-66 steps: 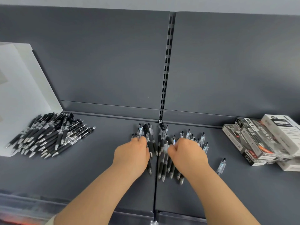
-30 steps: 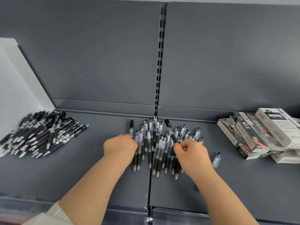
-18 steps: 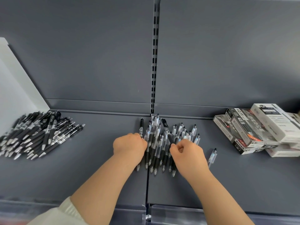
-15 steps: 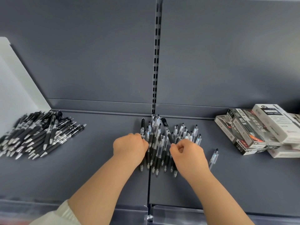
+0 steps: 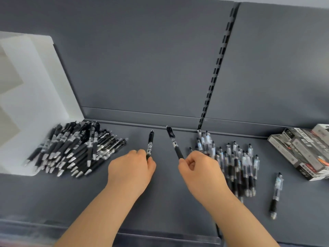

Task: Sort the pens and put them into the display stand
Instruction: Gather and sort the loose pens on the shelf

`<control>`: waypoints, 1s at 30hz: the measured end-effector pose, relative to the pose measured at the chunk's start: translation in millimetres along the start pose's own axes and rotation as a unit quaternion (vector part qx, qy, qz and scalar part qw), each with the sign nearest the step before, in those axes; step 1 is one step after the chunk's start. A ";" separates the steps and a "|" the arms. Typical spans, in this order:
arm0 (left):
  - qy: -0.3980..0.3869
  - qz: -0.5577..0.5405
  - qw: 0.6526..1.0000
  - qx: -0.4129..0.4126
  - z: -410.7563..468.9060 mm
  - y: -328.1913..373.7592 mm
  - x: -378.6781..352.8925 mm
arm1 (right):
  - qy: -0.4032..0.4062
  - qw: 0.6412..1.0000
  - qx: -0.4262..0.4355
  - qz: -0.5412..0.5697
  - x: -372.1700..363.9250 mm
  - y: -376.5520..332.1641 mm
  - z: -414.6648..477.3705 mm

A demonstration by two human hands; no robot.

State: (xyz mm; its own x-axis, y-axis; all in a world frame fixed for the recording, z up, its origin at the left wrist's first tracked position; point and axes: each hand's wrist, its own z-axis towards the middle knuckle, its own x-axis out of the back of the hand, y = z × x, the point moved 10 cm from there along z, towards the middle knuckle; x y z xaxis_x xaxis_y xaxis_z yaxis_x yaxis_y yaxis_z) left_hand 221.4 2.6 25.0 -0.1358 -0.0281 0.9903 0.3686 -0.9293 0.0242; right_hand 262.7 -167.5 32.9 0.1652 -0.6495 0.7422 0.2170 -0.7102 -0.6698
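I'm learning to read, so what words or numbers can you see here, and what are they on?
"H03", then blurred characters: on the top dark box at the right.
Other print on the boxes: too blurred to read.
Labels on the pens: too small to read.

We reached both bare arms forward, our left forearm [image 5: 99,214] and right forearm [image 5: 238,220] angling in toward each other. Our left hand [image 5: 130,171] lay knuckles up with fingers curled, pinching a black pen [image 5: 150,144] by its lower end, the pen pointing away beyond the knuckles. Our right hand [image 5: 201,172] was curled likewise, thumb and forefinger pinching a second black pen [image 5: 174,143] that leaned toward the left hand, the two hands apart
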 end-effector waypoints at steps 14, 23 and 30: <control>0.035 -0.007 0.999 0.002 19.2 -179.1 30.5 | -0.031 0.998 0.036 -0.027 -156.5 -167.2 12.0; 0.061 -0.039 0.996 -0.051 31.0 -204.6 22.7 | 0.014 0.999 -0.012 -0.040 -181.6 -170.2 6.3; 0.104 -0.076 0.989 -0.071 14.2 -217.5 25.7 | 0.032 0.999 -0.017 -0.007 -170.8 -166.7 -1.6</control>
State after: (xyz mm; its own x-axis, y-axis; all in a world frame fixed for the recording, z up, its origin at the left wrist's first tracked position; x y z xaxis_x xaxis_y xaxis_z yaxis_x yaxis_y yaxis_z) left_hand 150.8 209.3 47.1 -0.3720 0.0546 0.9266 0.1990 -0.9704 0.1371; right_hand 196.8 61.4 17.7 0.0996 -0.6547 0.7493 0.1864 -0.7274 -0.6604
